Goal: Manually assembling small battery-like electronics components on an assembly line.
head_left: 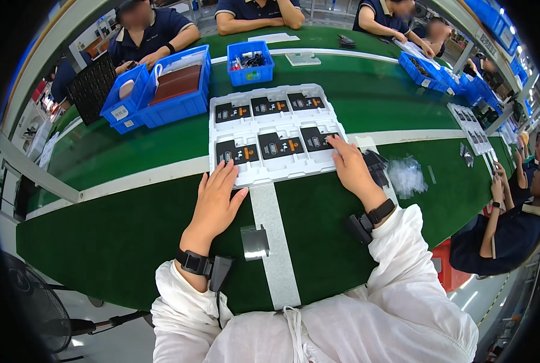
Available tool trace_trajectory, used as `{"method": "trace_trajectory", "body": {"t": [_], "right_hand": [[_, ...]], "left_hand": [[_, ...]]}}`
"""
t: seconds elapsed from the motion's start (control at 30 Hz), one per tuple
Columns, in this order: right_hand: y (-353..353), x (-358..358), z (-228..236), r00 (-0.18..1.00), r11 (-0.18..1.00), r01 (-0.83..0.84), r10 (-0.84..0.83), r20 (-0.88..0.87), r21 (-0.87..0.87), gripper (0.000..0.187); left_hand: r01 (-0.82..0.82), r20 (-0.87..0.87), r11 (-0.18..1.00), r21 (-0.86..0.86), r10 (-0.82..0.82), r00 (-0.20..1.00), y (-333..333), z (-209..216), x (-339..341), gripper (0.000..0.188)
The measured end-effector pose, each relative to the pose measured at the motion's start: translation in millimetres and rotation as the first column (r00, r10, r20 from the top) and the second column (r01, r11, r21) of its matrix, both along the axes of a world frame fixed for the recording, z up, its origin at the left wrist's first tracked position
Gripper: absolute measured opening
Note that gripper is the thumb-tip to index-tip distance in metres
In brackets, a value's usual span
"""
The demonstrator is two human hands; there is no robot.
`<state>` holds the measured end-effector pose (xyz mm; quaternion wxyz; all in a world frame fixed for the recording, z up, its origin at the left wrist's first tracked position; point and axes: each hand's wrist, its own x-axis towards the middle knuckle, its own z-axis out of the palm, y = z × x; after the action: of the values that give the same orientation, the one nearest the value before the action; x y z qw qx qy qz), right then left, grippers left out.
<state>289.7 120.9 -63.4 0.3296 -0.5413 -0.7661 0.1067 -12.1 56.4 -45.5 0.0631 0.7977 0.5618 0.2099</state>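
A white plastic tray [276, 127] lies before me, with several flat black notched packs that look like phone batteries in two rows of recesses. My left hand [217, 202] rests at the tray's near left corner. Its fingers are stretched out, the tips reaching the near left battery [236, 152]. At the right edge is my right hand [353, 168], fingers extended over the near right battery [316, 139]. Neither hand is closed round anything. A small clear film sleeve with a dark part [255, 243] lies on the table between my forearms.
Right of the tray sit dark flat pieces [376, 166] and a pile of clear plastic film [408, 177]. Blue bins [176, 91] stand beyond at left, and a smaller blue bin [250, 63] behind the tray. Co-workers sit across and at right, near another white tray [471, 130].
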Motion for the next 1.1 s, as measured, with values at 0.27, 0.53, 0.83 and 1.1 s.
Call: {"method": "trace_trajectory", "body": {"t": [0.27, 0.53, 0.83, 1.1], "right_hand": [[-2.1, -0.1, -0.9, 1.0, 1.0, 0.005, -0.004, 0.009, -0.023, 0.033], [-1.8, -0.6, 2.1, 1.0, 1.0, 0.01, -0.01, 0.007, -0.016, 0.032], [-1.7, -0.6, 3.1, 1.0, 1.0, -0.007, 0.007, 0.023, -0.03, 0.033], [-3.0, -0.7, 4.2, 0.999, 0.999, 0.011, -0.009, 0.032, -0.032, 0.033]], "left_hand": [[-0.001, 0.014, 1.0, -0.02, 0.002, 1.0, -1.2, -2.9, 0.2, 0.045], [-0.003, 0.036, 1.0, -0.025, 0.004, 0.999, 0.5, -1.7, 0.0, 0.044], [0.001, 0.046, 1.0, -0.027, 0.0, 0.999, -0.4, -3.2, -1.0, 0.044], [0.01, 0.048, 1.0, -0.01, -0.01, 0.999, 0.6, -4.3, -0.8, 0.045]]}}
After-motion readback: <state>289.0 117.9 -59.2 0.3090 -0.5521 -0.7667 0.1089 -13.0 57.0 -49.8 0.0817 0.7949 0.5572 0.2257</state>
